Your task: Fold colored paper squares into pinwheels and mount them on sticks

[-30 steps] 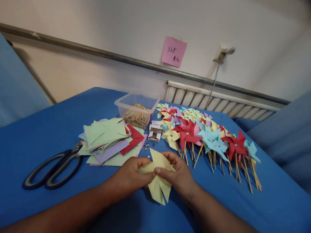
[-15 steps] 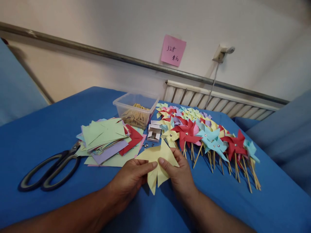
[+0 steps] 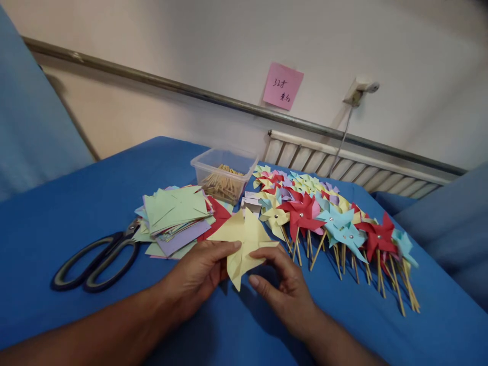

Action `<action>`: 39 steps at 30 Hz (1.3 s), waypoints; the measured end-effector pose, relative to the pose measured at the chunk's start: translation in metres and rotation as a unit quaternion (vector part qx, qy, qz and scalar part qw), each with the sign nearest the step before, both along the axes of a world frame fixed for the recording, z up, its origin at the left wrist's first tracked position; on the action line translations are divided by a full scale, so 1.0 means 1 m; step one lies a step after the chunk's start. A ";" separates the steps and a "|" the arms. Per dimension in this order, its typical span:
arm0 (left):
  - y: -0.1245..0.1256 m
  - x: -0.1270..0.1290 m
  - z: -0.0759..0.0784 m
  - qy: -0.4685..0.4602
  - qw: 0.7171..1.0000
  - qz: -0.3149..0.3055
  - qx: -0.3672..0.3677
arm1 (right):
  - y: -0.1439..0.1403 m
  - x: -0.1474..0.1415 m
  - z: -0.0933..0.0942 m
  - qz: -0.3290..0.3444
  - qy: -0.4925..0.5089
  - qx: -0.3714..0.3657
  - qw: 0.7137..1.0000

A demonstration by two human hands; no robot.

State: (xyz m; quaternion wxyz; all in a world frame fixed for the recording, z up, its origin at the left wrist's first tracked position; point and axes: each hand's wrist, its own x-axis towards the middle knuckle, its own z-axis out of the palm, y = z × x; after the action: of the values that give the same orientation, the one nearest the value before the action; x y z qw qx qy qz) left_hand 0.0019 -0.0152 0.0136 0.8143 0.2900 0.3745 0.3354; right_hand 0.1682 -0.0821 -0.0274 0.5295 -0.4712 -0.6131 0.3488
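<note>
A yellow paper pinwheel (image 3: 247, 236) with folded blades is held up in front of me, above the blue cloth. My left hand (image 3: 208, 264) grips it at the left, thumb pressed near the centre and fingers underneath. At its right edge my right hand (image 3: 284, 290) rests the index finger against a blade; the thumb stands apart below, so the hand is open. Behind the pinwheel lies a stack of cut coloured paper (image 3: 177, 211), green sheets on top. A small white box (image 3: 251, 203) is partly hidden by the pinwheel.
Large dark-handled scissors (image 3: 97, 259) lie at left, tips by the paper stack. A clear plastic box (image 3: 196, 170) of wooden sticks stands at the back. Many finished pinwheels (image 3: 331, 218) on sticks lie at right. A radiator (image 3: 305, 157) and a pipe run along the wall.
My right thumb has come off the yellow paper, and its fingers have opened at the edge. The left hand keeps its hold. The view has shifted, moving the scene slightly right.
</note>
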 end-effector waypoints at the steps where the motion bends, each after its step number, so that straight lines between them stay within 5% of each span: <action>1: -0.002 0.001 -0.001 0.004 1.000 -0.010 -0.004 | 0.001 -0.002 0.000 -0.011 0.011 -0.005 1.000; 12: -0.005 0.010 -0.008 0.112 0.992 -0.014 0.060 | 0.010 -0.010 -0.007 -0.070 0.152 -0.093 0.981; 29: -0.005 0.010 -0.012 0.190 0.975 -0.017 0.116 | 0.015 -0.012 -0.011 -0.112 0.139 -0.109 0.978; 39: -0.007 0.016 0.000 0.196 0.975 0.005 0.100 | 0.014 -0.016 -0.013 -0.111 0.190 -0.139 0.965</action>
State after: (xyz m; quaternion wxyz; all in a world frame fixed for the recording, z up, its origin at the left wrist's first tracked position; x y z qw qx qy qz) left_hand 0.0176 -0.0223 0.0134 0.6900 0.4283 0.4932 0.3118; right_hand 0.1524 -0.0678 -0.0406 0.6009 -0.5304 -0.3904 0.4530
